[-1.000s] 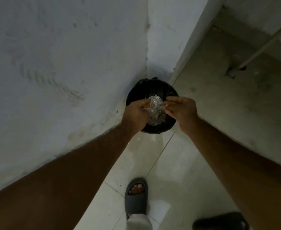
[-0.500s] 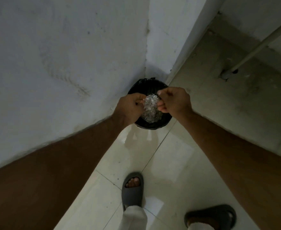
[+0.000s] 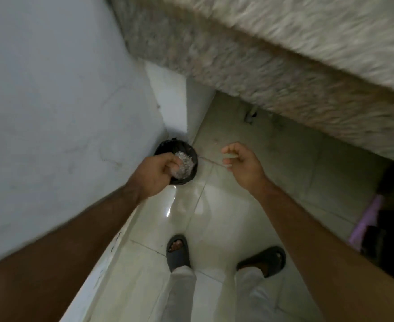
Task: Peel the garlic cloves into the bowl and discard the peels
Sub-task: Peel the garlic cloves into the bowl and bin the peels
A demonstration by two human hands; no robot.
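A black-lined bin (image 3: pixel 165 145) stands on the floor in the corner by the wall. Directly over it my left hand (image 3: pixel 155 174) grips a crumpled clear plastic bag (image 3: pixel 185 164) with pale peels inside. Part of the bin is hidden behind the bag and the hand. To the right of the bin my right hand (image 3: pixel 242 164) hangs over the tiles with its fingers loosely curled and nothing in them. No bowl or garlic cloves are in view.
A white wall (image 3: pixel 52 108) runs along the left. A speckled stone counter (image 3: pixel 284 70) overhangs at the top right, blurred. My feet in grey slippers (image 3: pixel 178 252) stand on glossy tiles. A purple cloth (image 3: pixel 365 219) and dark objects sit at the right edge.
My right hand has let go of the bag and swung right, away from the bin. The left hand still holds the bag over the bin. The view has tilted up to the counter.
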